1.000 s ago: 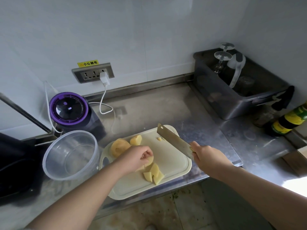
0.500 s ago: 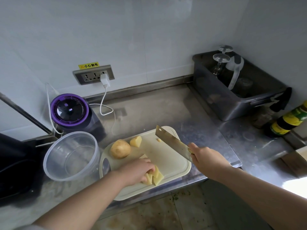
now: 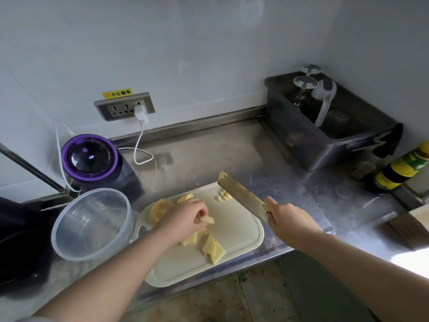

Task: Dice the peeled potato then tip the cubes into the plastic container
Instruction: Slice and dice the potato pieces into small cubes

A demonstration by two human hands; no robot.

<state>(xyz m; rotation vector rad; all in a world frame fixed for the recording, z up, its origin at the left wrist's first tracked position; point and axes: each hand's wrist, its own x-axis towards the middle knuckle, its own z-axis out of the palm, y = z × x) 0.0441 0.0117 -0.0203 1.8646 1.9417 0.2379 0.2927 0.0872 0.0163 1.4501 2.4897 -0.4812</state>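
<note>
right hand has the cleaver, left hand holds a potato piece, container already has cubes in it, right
No: the head view shows the plastic container empty. The right hand does hold the cleaver, the left hand a potato piece.

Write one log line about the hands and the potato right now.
left hand: pinches potato piece | right hand: grips cleaver, blade away from it | cutting board: cut pieces at near edge | plastic container: no potato inside
</note>
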